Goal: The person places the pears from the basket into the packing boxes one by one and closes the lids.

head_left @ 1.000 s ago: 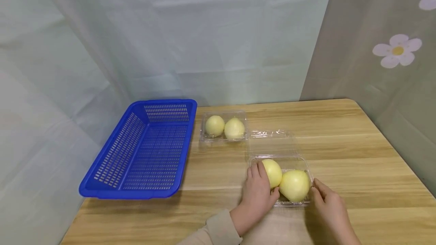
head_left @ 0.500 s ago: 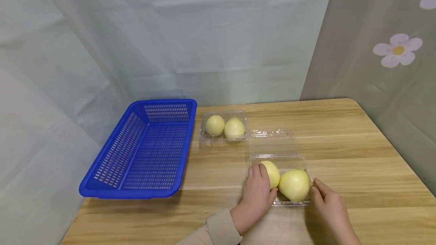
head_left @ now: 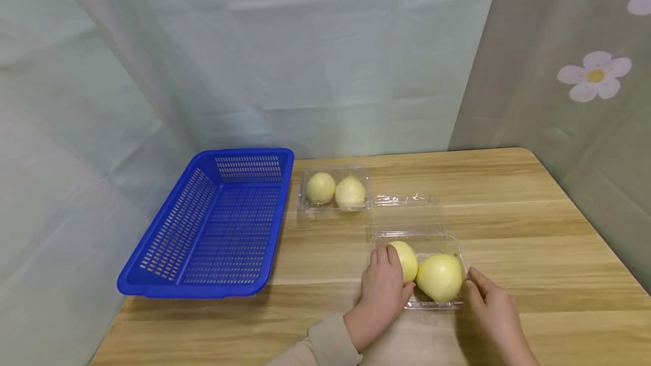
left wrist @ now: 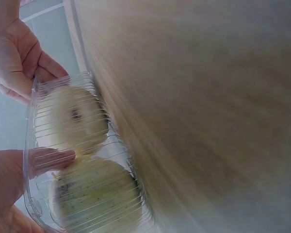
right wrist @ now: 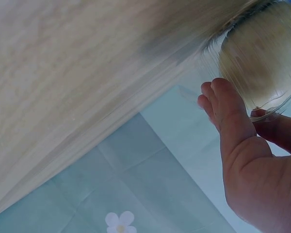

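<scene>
A clear plastic clamshell box lies on the table with its lid folded back, away from me. Inside it, side by side, are two pale yellow pears. My left hand grips the left pear, fingers over its far side and thumb inside the box's near wall. The right pear sits beside it, stem up and to the right. At the box's right edge, my right hand pinches the rim between thumb and fingers. The left wrist view shows both pears through the ribbed wall.
A second clear box stands farther back, holding two more pears. To the left is a large blue plastic basket with slotted walls. Curtains hang behind the wooden table and along its sides.
The left pear has shifted slightly left in the box, together with my left hand's fingers. My right hand has kept its place at the rim.
</scene>
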Demonstrator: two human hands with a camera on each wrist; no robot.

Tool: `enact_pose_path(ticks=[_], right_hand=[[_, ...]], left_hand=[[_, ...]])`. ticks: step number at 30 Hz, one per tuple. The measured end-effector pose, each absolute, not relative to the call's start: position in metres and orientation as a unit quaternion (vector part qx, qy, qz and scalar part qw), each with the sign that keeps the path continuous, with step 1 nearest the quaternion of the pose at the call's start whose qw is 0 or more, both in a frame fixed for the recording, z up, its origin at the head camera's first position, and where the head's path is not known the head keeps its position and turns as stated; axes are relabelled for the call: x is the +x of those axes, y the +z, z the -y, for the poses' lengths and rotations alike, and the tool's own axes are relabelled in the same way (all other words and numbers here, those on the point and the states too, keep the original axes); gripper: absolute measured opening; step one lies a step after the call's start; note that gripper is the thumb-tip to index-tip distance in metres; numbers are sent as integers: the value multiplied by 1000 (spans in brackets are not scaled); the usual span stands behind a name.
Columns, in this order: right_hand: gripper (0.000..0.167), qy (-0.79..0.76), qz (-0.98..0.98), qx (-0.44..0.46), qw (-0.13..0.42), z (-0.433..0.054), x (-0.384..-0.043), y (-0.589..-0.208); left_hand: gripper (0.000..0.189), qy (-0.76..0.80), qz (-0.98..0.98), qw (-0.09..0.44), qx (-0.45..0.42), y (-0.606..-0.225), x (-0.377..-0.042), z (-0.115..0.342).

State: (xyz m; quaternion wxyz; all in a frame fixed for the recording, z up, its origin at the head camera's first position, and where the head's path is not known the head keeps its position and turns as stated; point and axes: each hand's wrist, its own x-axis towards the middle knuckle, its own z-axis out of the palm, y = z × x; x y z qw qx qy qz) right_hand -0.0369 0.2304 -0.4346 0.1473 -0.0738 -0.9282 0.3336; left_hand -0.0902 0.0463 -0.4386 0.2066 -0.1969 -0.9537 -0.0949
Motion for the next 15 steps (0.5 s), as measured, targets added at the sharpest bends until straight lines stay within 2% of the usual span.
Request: enact_pose_path(ticks=[9,15], right_hand=[[31,331,928,-71,155,-230,-37,-435],[32,326,929,-74,157,-229,-36,-434]], left_hand=[[84,-135,956,168,-197,-439,-90,-43],[79,-251,942,106,-194,-436,-91,-36]])
